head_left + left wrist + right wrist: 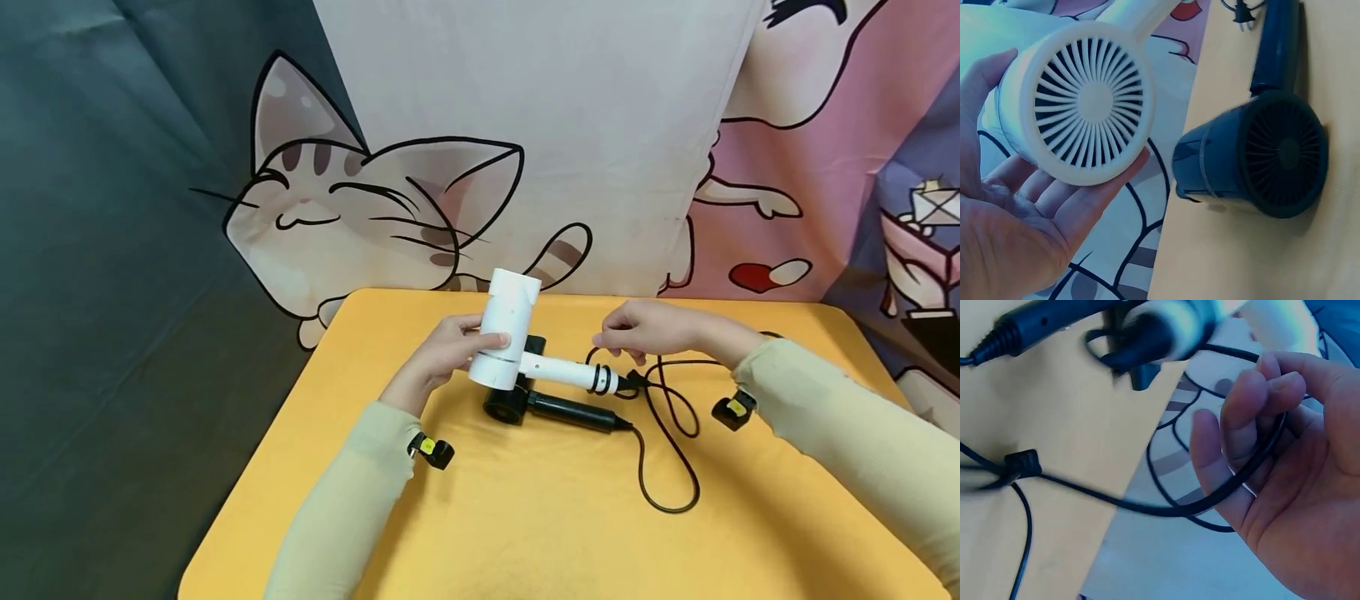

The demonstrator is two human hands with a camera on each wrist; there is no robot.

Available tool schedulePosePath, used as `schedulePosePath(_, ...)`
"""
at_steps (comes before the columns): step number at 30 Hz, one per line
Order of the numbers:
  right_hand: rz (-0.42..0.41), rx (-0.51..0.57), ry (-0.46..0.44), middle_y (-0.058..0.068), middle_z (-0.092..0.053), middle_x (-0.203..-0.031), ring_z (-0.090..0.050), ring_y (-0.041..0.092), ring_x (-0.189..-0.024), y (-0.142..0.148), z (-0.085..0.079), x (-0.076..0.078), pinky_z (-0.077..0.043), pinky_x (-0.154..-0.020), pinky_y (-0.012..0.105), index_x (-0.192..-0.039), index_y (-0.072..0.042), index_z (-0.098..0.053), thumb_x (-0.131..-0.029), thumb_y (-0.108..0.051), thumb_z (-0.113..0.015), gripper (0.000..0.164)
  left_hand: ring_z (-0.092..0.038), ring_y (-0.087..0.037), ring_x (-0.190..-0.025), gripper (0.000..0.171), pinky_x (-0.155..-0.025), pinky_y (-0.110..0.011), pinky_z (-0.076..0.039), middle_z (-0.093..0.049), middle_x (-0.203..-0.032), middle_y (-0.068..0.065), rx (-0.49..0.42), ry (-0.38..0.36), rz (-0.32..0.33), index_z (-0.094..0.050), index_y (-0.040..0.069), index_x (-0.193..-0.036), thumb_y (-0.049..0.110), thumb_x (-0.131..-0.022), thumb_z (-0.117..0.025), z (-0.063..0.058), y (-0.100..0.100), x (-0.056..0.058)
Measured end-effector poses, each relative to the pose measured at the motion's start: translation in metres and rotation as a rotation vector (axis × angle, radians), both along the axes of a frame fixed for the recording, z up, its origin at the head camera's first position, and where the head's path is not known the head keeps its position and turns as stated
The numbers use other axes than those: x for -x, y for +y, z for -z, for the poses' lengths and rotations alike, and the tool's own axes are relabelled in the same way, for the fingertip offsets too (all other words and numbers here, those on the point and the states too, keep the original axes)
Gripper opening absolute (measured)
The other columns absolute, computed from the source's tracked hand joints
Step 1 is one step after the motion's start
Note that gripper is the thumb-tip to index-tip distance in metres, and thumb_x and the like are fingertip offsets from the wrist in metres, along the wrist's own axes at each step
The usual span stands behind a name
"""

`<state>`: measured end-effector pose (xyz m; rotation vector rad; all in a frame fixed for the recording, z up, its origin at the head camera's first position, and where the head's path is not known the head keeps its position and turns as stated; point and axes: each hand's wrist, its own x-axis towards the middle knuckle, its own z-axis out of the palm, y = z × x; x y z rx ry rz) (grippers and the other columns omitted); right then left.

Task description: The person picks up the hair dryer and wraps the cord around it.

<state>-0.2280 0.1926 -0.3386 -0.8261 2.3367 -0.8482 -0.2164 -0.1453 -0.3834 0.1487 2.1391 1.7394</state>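
My left hand [446,350] grips the barrel of a white hair dryer [510,321], thumb on the near side, raised over the table. In the left wrist view, its slotted round end [1094,103] faces the camera, with the fingers beneath. A black hair dryer [570,412] lies below, its barrel partly hidden in the head view by the white one. To the right, my right hand [648,327] holds a black cord [1229,487] in its curled fingers, just past the white handle [562,371]. Black bands circle that handle near its end.
Loops of black cord [693,475] spread over the yellow table [510,517] right of the dryers. A two-pin plug [1244,12] shows in the left wrist view. Behind the table's far edge hangs a printed cartoon curtain [570,108].
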Motion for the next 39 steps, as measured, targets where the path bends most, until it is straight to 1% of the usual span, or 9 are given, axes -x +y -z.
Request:
schedulePosePath(2, 0.008, 0.004, 0.015, -0.002, -0.052, -0.065, -0.051, 0.015, -0.058, 0.0, -0.002, -0.002, -0.041, -0.056, 0.029, -0.084, -0.012, -0.065, -0.112, -0.031, -0.057, 0.035, -0.073, -0.031, -0.108, 0.054, -0.083, -0.046, -0.065, -0.072, -0.129, -0.018, 0.0, -0.002, -0.018, -0.065, 0.005, -0.145, 0.023, -0.096, -0.08, 0.002, 0.001, 0.0)
schedulePosePath(5, 0.029, 0.023, 0.041, -0.002, -0.05, -0.063, -0.046, 0.012, -0.054, 0.001, -0.004, -0.007, -0.038, -0.052, 0.027, -0.087, -0.012, -0.068, -0.113, -0.032, -0.057, 0.035, -0.073, -0.031, -0.109, 0.055, -0.083, -0.045, -0.066, -0.071, -0.129, -0.02, -0.018, 0.004, -0.055, -0.064, 0.005, -0.146, 0.025, -0.097, -0.079, 0.004, 0.001, 0.001)
schedulePosePath(8, 0.043, 0.075, 0.082, -0.003, -0.05, -0.063, -0.042, 0.01, -0.052, 0.002, -0.004, -0.015, -0.038, -0.049, 0.026, -0.091, -0.011, -0.07, -0.113, -0.029, -0.058, 0.031, -0.073, -0.032, -0.107, 0.055, -0.08, -0.045, -0.066, -0.07, -0.128, -0.021, -0.032, 0.017, -0.093, -0.064, 0.004, -0.146, 0.026, -0.098, -0.078, 0.006, 0.0, 0.003)
schedulePosePath(14, 0.047, 0.172, 0.155, -0.002, -0.057, -0.065, -0.052, 0.013, -0.053, -0.001, 0.004, -0.037, -0.043, -0.048, 0.027, -0.098, -0.015, -0.071, -0.112, -0.023, -0.06, 0.019, -0.072, -0.03, -0.104, 0.053, -0.074, -0.04, -0.066, -0.07, -0.127, -0.02, -0.051, 0.02, -0.138, -0.065, 0.004, -0.145, 0.026, -0.098, -0.077, 0.008, -0.003, 0.005)
schedulePosePath(18, 0.048, 0.236, 0.183, -0.003, -0.062, -0.068, -0.059, 0.015, -0.054, -0.004, 0.018, -0.055, -0.048, -0.047, 0.028, -0.11, -0.013, -0.07, -0.114, -0.017, -0.053, 0.018, -0.073, -0.03, -0.102, 0.052, -0.072, -0.037, -0.066, -0.071, -0.127, -0.021, -0.078, 0.018, -0.155, -0.066, 0.005, -0.144, 0.026, -0.098, -0.077, 0.008, -0.004, 0.006)
schedulePosePath(23, 0.079, 0.343, 0.159, -0.004, -0.066, -0.076, -0.064, 0.013, -0.06, -0.006, 0.041, -0.073, -0.058, -0.055, 0.032, -0.125, -0.007, -0.068, -0.116, -0.011, -0.045, 0.025, -0.073, -0.029, -0.1, 0.05, -0.072, -0.036, -0.066, -0.071, -0.127, -0.021, -0.109, 0.007, -0.167, -0.065, 0.004, -0.144, 0.024, -0.1, -0.075, 0.006, -0.006, 0.007)
schedulePosePath(28, 0.129, 0.446, 0.134, 0.0, -0.07, -0.081, -0.068, 0.019, -0.065, -0.007, 0.061, -0.083, -0.062, -0.062, 0.037, -0.13, -0.006, -0.067, -0.116, -0.01, -0.043, 0.028, -0.074, -0.026, -0.098, 0.049, -0.074, -0.037, -0.066, -0.071, -0.126, -0.022, -0.139, -0.009, -0.167, -0.064, 0.003, -0.145, 0.023, -0.101, -0.074, 0.003, -0.007, 0.007)
schedulePosePath(34, 0.114, 0.57, 0.099, 0.008, -0.073, -0.084, -0.068, 0.026, -0.066, -0.012, 0.083, -0.088, -0.06, -0.059, 0.035, -0.134, -0.002, -0.065, -0.116, -0.006, -0.041, 0.03, -0.073, -0.025, -0.098, 0.05, -0.074, -0.037, -0.066, -0.07, -0.126, -0.022, -0.16, -0.009, -0.172, -0.064, 0.003, -0.145, 0.024, -0.101, -0.073, -0.002, -0.005, 0.006)
schedulePosePath(39, 0.149, 0.606, -0.008, 0.015, -0.07, -0.086, -0.064, 0.033, -0.062, -0.013, 0.094, -0.087, -0.057, -0.053, 0.036, -0.139, 0.001, -0.063, -0.117, -0.012, -0.041, 0.033, -0.073, -0.024, -0.095, 0.05, -0.072, -0.035, -0.066, -0.072, -0.122, -0.02, -0.186, -0.007, -0.167, -0.064, 0.002, -0.145, 0.023, -0.101, -0.073, -0.008, -0.002, 0.005)
